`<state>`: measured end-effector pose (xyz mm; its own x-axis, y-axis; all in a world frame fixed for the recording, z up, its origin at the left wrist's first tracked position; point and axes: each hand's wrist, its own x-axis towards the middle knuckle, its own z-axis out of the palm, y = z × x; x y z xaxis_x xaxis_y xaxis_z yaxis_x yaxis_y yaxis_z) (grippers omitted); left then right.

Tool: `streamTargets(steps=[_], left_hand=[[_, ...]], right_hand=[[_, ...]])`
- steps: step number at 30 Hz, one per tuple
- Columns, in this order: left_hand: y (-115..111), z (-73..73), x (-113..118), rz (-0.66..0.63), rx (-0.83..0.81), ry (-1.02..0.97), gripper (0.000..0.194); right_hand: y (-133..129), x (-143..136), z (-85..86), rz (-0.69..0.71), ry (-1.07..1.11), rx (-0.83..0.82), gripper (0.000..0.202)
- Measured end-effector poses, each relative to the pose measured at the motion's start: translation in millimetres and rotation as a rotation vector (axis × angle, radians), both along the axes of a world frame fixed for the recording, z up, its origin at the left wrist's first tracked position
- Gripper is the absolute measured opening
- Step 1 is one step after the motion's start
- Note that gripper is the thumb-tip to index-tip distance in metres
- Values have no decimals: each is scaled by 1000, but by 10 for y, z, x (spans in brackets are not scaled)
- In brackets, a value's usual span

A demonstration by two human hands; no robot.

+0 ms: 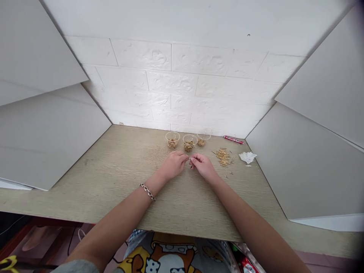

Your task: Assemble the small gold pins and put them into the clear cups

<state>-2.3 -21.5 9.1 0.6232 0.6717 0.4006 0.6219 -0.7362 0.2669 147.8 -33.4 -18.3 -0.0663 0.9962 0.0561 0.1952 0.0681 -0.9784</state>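
Note:
My left hand [174,165], with a chain bracelet [147,192] on its wrist, has its fingers pinched together. Close beside it, my right hand [203,167] is also pinched, fingertips nearly touching the left ones. Between the fingertips shows a small thin piece [189,159], too small to name. Just beyond the hands stand clear plastic cups: a left cup [172,141], a middle cup [189,145] and a right cup [202,141], each with small gold-coloured parts inside. To the right of my right hand lies a pile of thin gold-coloured metal pins [223,157].
A crumpled white piece [247,157] and a red pen-like stick [233,140] lie at the right. Tiny bits [231,173] are scattered below the pile. Grey panels [321,163] flank the wooden tabletop [119,159], and a white brick-patterned wall [159,83] closes the back.

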Motion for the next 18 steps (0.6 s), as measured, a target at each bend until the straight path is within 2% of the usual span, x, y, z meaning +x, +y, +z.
streamTargets(steps=[4,9,18], left_hand=[[-5,-23,9,20,-10,-6,23],[-5,-50,28,61,-109,-98,25],[-8,50,45,82,-472,-269,29]], right_hand=[[-7,-19,-6,-31,-18,17,14],[-34,-41,-5,-70,-59,103,12],[-21,-2,21,-9,35,128,13]])
